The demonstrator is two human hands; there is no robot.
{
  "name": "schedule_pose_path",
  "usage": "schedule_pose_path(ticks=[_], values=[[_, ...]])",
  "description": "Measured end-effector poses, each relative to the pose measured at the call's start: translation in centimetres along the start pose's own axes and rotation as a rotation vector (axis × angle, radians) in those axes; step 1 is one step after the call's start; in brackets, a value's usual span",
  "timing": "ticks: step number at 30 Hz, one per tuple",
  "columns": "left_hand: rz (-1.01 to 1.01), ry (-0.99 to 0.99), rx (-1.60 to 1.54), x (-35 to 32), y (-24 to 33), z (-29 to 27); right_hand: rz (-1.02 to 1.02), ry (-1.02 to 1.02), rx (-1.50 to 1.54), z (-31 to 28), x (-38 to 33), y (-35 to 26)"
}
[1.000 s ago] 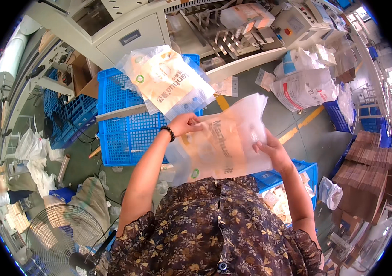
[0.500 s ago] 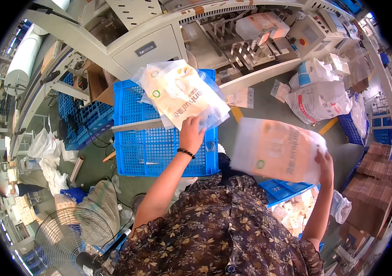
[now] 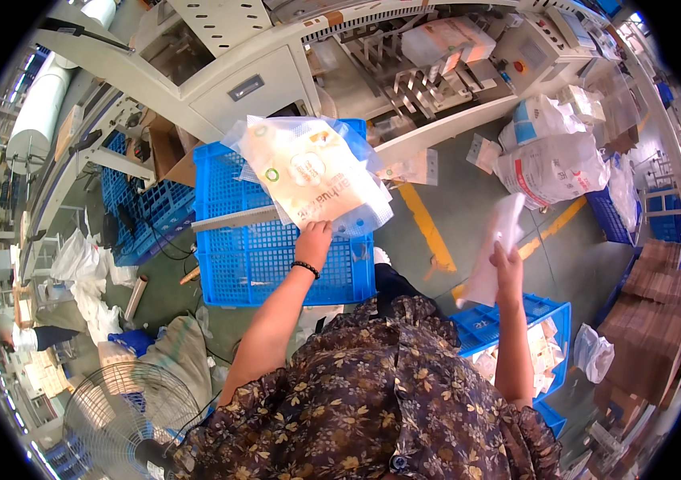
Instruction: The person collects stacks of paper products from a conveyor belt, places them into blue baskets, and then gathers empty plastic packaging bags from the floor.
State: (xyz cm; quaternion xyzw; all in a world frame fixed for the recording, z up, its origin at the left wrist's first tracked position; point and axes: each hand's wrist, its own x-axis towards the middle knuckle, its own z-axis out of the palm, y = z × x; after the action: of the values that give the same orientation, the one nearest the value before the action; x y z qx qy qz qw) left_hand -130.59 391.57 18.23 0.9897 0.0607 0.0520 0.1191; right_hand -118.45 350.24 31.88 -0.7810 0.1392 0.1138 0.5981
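My left hand (image 3: 314, 242), a dark bead bracelet at its wrist, has its fingers closed on the near edge of a clear plastic bag with orange print (image 3: 308, 172). That bag lies on a loose stack of similar bags above an upturned blue plastic crate (image 3: 276, 268). A metal strip (image 3: 232, 219) crosses the crate under the bags. To the right, my right hand (image 3: 507, 272) grips a whitish plastic bag (image 3: 486, 268) by its side. This bag is held upright, nearly edge-on, so its printed face is mostly hidden.
Below my right forearm stands a blue crate (image 3: 548, 312) of small packets. A beige machine (image 3: 248, 92) spans the far side. Stuffed white sacks (image 3: 552, 172) sit at the far right, stacked cardboard (image 3: 648, 328) nearer. A wire fan (image 3: 136, 408) stands at the lower left.
My right hand has moved left and turned its bag from nearly flat, printed face showing, to almost edge-on. My left hand stays at the stack's near edge, shifted slightly nearer and left.
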Motion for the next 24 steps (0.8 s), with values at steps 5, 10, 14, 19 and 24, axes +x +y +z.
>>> schedule_pose_path(ticks=[5, 10, 14, 19, 24], values=[[-0.198, 0.145, -0.450, 0.6, 3.9, -4.0, 0.012, -0.065, 0.057, 4.0, -1.2, 2.4], [-0.154, 0.103, -0.854, 1.0, 13.6, -11.2, 0.049, -0.266, 0.206, 10.1, -4.6, 1.4], [0.068, 0.020, -0.883, 0.1, 18.5, -11.3, 0.078, -0.313, 0.396, 11.0, -6.0, 1.0], [0.141, 0.040, -0.839, -0.7, 19.9, -11.0, 0.091, -0.219, 0.491, 9.7, -7.5, -2.2], [0.132, 0.004, -0.734, -1.1, 20.9, -10.8, -0.001, -0.217, 0.157, 9.2, -8.1, -3.2]])
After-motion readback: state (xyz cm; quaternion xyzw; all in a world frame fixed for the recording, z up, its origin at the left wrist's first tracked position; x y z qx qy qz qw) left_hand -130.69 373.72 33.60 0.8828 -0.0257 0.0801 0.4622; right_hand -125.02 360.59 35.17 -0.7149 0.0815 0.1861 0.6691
